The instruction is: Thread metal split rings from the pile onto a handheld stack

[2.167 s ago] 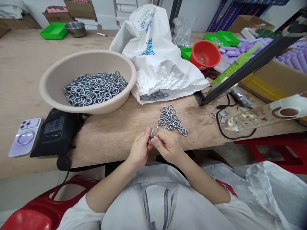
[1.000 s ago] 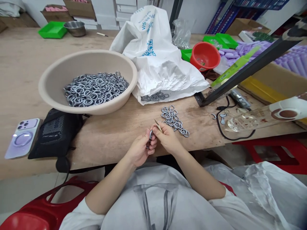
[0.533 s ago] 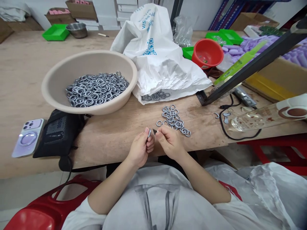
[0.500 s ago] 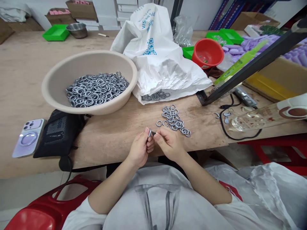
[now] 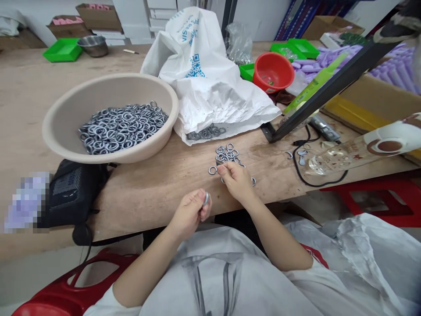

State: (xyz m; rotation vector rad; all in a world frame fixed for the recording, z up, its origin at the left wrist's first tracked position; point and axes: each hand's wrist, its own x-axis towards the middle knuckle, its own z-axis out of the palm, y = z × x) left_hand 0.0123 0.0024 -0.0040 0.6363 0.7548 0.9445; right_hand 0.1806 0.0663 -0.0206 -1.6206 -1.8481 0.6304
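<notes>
My left hand (image 5: 190, 213) is closed above the table's front edge, with a grey metal ring (image 5: 206, 199) gripped between thumb and fingers. My right hand (image 5: 235, 177) hovers over a small pile of grey rings (image 5: 226, 152) and hides part of it. Its thumb and fingers are pinched, and a small dark piece, too small to name, shows at their tips. One loose ring (image 5: 212, 170) lies just left of that hand. To the left, a beige basin (image 5: 52, 136) holds a heap of the same rings (image 5: 125, 128).
A white woven sack (image 5: 226, 103) lies behind the pile, rings showing at its mouth. A slanted black metal bar (image 5: 312, 96) stands at right, near a clear bottle (image 5: 348, 153) and a black cable (image 5: 297, 169). A black pouch (image 5: 74, 188) lies at left; a red bowl (image 5: 272, 72) sits behind.
My hands have moved apart. The right hand has gone forward over the ring pile, taking the dark piece from beside the ring; the left has drawn slightly back with its ring.
</notes>
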